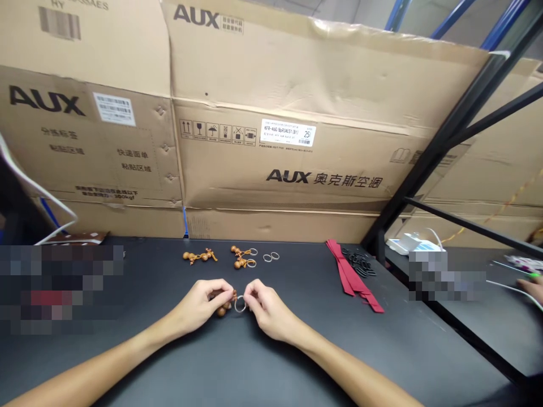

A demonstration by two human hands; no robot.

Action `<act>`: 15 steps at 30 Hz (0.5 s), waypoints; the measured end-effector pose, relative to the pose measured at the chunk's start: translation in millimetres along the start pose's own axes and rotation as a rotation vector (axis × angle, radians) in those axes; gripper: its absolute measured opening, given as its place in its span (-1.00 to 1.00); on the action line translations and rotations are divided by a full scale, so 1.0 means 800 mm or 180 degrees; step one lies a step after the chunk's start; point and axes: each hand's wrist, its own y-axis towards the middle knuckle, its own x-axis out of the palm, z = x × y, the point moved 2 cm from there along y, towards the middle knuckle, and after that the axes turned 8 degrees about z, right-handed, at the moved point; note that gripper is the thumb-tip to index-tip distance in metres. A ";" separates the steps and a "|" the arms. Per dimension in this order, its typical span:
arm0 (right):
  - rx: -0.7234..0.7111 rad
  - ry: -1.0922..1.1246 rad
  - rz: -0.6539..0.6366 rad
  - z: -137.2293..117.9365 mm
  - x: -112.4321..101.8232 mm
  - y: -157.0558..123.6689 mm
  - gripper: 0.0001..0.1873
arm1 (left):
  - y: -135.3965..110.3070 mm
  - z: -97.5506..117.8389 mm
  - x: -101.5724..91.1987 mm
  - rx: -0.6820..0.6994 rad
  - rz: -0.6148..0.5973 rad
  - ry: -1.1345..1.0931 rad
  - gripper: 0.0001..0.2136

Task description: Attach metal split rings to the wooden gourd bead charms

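My left hand [202, 308] is closed round a small wooden gourd charm [224, 308] with an orange cord, low over the black table [237, 362]. My right hand [265, 308] pinches a metal key ring [240, 304] right beside the charm; the two hands almost touch. Farther back lie a gourd charm without a ring [198, 256], gourd charms with rings attached [242, 257] and two loose rings [271, 257].
Red ribbons [354, 276] and a heap of black rings [360, 263] lie at the right rear. Large AUX cardboard boxes [288, 147] wall off the back. A black shelf frame [449, 135] divides off a neighbouring table, where another person's hand [535, 288] shows.
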 end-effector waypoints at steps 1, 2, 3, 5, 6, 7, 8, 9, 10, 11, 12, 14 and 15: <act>0.0003 0.0031 -0.0009 0.000 0.001 0.000 -0.85 | 0.000 -0.001 0.000 -0.0041 -0.0023 -0.0066 -0.68; 0.0005 0.0059 -0.0013 0.000 0.002 0.000 -0.85 | 0.000 -0.001 0.001 -0.0077 -0.0051 -0.0103 -0.68; 0.0010 0.0081 -0.0010 0.000 0.003 0.001 -0.85 | 0.000 -0.002 0.001 -0.0114 -0.0081 -0.0118 -0.67; 0.0016 0.0086 0.0016 0.002 0.006 0.001 -0.85 | 0.000 -0.002 0.002 -0.0179 -0.0118 -0.0121 -0.66; 0.0011 0.0068 0.0030 0.002 0.007 0.001 -0.85 | 0.000 -0.002 0.002 -0.0207 -0.0126 -0.0114 -0.66; 0.0000 0.0043 0.0048 0.002 0.008 0.001 -0.85 | 0.000 -0.001 0.002 -0.0226 -0.0123 -0.0112 -0.66; -0.0016 0.0014 0.0064 0.002 0.009 0.001 -0.86 | 0.000 -0.001 0.002 -0.0238 -0.0122 -0.0118 -0.66; -0.0030 -0.0013 0.0078 0.002 0.010 0.001 -0.86 | 0.001 0.000 0.001 -0.0235 -0.0123 -0.0135 -0.66; -0.0039 -0.0034 0.0093 0.001 0.010 0.000 -0.86 | 0.001 0.001 0.001 -0.0220 -0.0127 -0.0156 -0.67; -0.0036 -0.0052 0.0104 0.000 0.011 0.000 -0.85 | 0.001 0.001 0.001 -0.0205 -0.0134 -0.0172 -0.67; -0.0019 -0.0063 0.0109 -0.001 0.011 0.000 -0.85 | 0.002 0.001 0.001 -0.0189 -0.0133 -0.0181 -0.67; 0.0039 -0.0054 0.0107 0.000 0.011 0.000 -0.84 | 0.002 -0.001 0.001 -0.0176 -0.0135 -0.0159 -0.66; 0.0075 -0.0017 0.0113 0.001 0.012 0.000 -0.83 | 0.002 -0.002 0.001 -0.0178 -0.0128 -0.0129 -0.66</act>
